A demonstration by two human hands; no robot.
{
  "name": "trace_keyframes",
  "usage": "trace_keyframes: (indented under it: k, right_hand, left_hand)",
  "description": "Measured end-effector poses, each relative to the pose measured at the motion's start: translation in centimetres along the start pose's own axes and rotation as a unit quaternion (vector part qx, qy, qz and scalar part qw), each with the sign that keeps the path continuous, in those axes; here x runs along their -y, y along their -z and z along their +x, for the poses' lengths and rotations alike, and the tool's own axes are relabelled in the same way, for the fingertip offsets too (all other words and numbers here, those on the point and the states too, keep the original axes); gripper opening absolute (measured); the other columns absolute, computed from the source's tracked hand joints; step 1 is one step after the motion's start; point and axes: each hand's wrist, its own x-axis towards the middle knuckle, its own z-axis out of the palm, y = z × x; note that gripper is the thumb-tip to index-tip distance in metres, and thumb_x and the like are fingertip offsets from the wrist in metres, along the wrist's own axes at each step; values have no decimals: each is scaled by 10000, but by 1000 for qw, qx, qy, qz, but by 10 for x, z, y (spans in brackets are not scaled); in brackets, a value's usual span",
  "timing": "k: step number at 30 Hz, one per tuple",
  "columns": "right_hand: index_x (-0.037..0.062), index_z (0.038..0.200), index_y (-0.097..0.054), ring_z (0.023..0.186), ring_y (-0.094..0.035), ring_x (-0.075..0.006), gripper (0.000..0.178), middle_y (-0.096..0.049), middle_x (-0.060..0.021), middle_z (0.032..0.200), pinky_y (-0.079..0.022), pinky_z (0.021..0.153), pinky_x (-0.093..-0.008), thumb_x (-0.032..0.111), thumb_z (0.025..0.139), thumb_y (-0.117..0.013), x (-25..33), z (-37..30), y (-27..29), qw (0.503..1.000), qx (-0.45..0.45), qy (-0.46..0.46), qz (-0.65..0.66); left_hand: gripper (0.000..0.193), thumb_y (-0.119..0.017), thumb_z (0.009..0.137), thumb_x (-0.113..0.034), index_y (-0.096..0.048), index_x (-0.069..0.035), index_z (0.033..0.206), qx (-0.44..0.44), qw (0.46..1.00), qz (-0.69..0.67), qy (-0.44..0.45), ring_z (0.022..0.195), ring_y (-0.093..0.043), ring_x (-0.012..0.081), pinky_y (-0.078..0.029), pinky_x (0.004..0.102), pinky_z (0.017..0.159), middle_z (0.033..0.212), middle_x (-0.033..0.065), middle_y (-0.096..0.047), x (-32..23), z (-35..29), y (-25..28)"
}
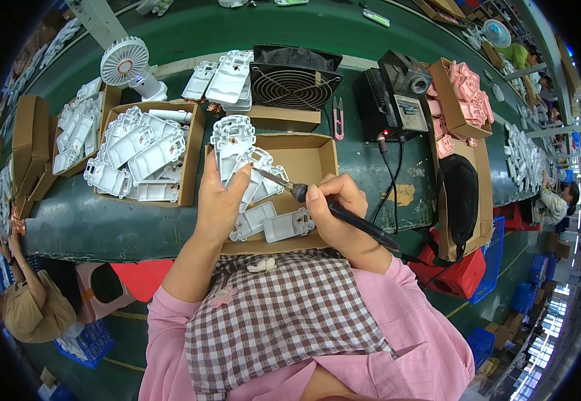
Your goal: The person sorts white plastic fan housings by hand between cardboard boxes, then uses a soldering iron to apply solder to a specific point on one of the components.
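A white casing is held above an open box on a green desk, in front of the person. It is gripped by the left hand, thumb and fingers closed on its lower end; whether a second casing is also pinched cannot be told. Its long axis is set nearly upright in view, its far end pointed away from the body. A soldering iron is grasped by the right hand, fingers curled firmly around the handle. The iron is slanted, its tip pointed up and left at the casings, its handle end down and right; whether contact is made cannot be told. More casings are laid in the box. Pink snips and a black station are placed beyond, to the right.
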Motion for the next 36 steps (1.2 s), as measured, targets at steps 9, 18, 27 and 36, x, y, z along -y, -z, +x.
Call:
trace_keyframes:
  k: [9, 18, 27, 36]
  right_hand:
    - [28, 735, -472, 451, -452, -93, 199, -534, -52, 573, -342, 417, -246, 27, 791, -663, 1, 1, 0, 1000, 7, 11, -16]
    - [41, 809, -458, 518, -486, -85, 159, -560, -57, 634, -389, 478, -234, 43, 857, -609, 3, -8, 8, 998, -26, -15, 64]
    - [30, 891, -434, 587, -516, -107, 142, -576, -92, 724, -432, 532, -248, 32, 869, -574, -1, -11, 13, 992, -40, 24, 117]
    - [28, 901, -432, 592, -520, -112, 143, -567, -100, 729, -433, 530, -245, 24, 868, -572, -3, -10, 14, 987, -30, 52, 146]
  left_hand:
    - [393, -569, 883, -60, -424, 9, 1241, -4, 1000, 12, 2, 948, -530, 108, -442, 257, 831, 1088, 71, -557, 0, 0, 0]
    - [364, -582, 886, -82, -443, -13, 1215, 16, 996, -34, 78, 870, -586, 121, -516, 282, 734, 1055, 80, -581, -6, 1, 1]
    - [289, -481, 968, -211, -472, -13, 1178, 116, 949, -238, 172, 974, -621, 225, -539, 392, 823, 1084, 121, -601, -9, 4, 2]
    - [334, -512, 959, -284, -482, -43, 1187, 104, 980, -108, 131, 906, -648, 179, -547, 332, 789, 1039, 94, -619, -4, 5, 0]
